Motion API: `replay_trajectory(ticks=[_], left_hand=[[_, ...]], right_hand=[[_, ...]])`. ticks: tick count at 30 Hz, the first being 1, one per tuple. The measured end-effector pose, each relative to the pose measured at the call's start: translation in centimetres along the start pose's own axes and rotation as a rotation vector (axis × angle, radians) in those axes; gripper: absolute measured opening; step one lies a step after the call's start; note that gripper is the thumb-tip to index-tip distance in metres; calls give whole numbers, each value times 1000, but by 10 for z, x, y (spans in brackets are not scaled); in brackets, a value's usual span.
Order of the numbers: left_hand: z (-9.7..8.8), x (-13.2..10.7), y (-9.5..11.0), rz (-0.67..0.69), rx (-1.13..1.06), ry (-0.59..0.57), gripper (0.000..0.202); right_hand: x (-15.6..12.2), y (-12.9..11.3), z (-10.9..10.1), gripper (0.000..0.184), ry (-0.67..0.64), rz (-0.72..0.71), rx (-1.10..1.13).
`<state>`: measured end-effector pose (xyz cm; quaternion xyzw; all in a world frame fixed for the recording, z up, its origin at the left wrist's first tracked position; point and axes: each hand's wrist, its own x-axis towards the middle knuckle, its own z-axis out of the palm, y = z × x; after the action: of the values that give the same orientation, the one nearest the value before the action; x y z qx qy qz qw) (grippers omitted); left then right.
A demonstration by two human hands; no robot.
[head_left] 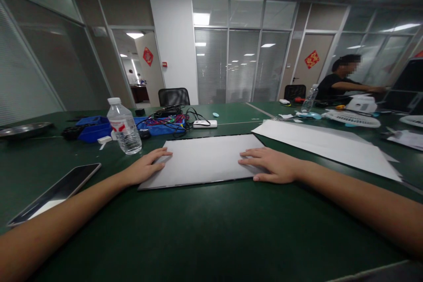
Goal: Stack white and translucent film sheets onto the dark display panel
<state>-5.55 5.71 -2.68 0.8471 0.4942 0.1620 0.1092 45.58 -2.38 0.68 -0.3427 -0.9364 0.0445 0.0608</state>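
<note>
1. My left grip (144, 169) lies spread on the left end of the dark-edged white panel (205, 158), mid-frame on the green counter (211, 233).
2. My right grip (273, 165), also spread, touches its right end.

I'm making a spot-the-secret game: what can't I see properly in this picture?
All in the head view:
White panel: underside hidden, facing down.
Left hand, right hand: palms hidden by their backs.
Dark flat device: partly behind the left forearm.
Metal dish: cut off by the left edge.
Bottle: red print too blurred to read.
</note>
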Motion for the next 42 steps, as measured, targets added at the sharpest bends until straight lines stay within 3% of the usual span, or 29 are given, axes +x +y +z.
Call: replay_trajectory(ticks=[6,8,11,13,15,22,31,38,42], left_hand=[[0,1,-3,9,6,-38,68],[0,1,-3,16,0,-46,67],[0,1,-3,21,-11,-51,68],[-1,1,-2,16,-8,-50,70],[-1,0,-2,10,0,-48,73],[-1,0,-2,7,-21,-29,76],[3,1,-4,-6,-32,0,70],[2,1,-1,-16,-17,0,72],[-1,1,2,-35,-31,17,74]], right_hand=[[-1,3,3,70,4,23,28],[0,11,10,71,51,138,16],[3,25,21,81,154,438,-40],[5,33,26,92,154,583,-57],[6,36,27,100,112,638,-30],[7,31,22,105,59,622,69],[5,50,33,104,87,596,27],[6,43,30,108,63,619,58],[5,41,30,101,91,565,65]])
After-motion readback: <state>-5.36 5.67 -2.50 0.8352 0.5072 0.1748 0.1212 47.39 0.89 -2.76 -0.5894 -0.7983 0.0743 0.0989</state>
